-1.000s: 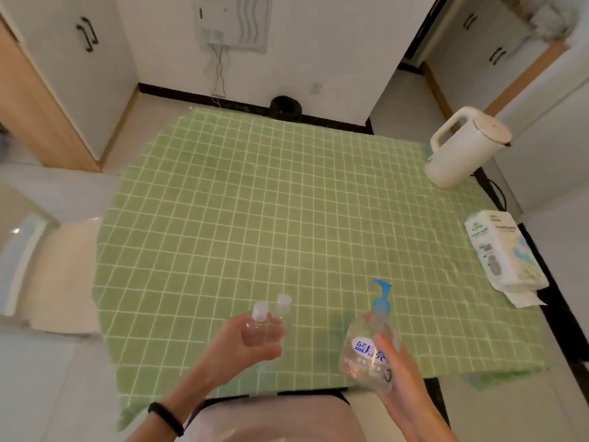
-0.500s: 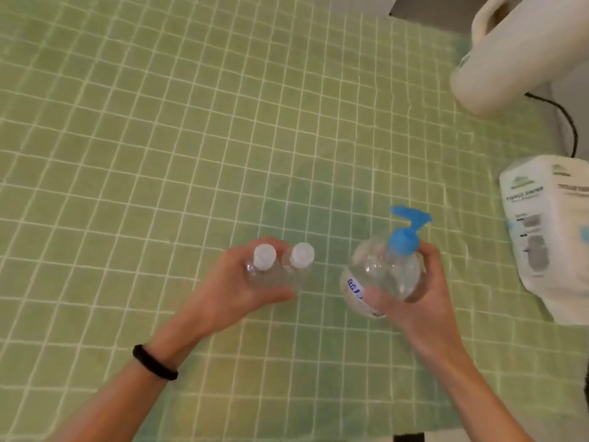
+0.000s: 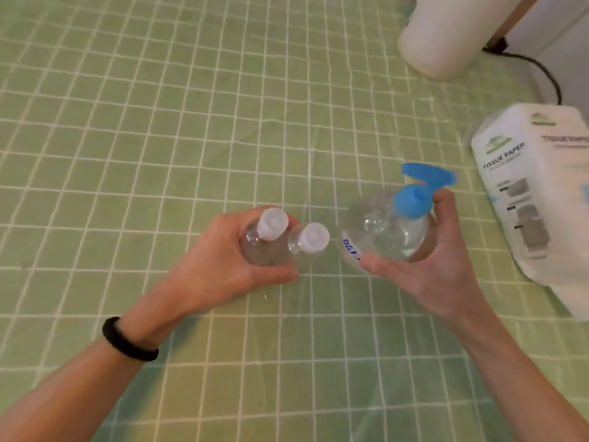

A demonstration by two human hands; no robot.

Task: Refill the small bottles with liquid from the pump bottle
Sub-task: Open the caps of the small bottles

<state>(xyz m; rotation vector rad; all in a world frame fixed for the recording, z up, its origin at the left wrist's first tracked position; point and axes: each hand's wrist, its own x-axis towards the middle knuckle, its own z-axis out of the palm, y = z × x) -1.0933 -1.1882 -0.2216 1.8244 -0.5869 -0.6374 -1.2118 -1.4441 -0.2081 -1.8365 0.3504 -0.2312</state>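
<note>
The green checked table [image 3: 127,122] fills the frame, with a tissue pack [image 3: 529,193] at its right edge. Right of centre is the clear pump bottle [image 3: 382,240] with its blue pump head [image 3: 424,186], upright. The two small bottles [image 3: 264,247] are just left of it. Both white caps [image 3: 272,223] are on, so pumping now would likely spill liquid on the cloth. Held as a pair, one bottle could slip during uncapping. The left hand [image 3: 223,269] wraps both small bottles, thumb in front. The right hand [image 3: 443,266] is curled round the pump bottle's body. Whether the bottles rest on the table, I cannot tell.
</note>
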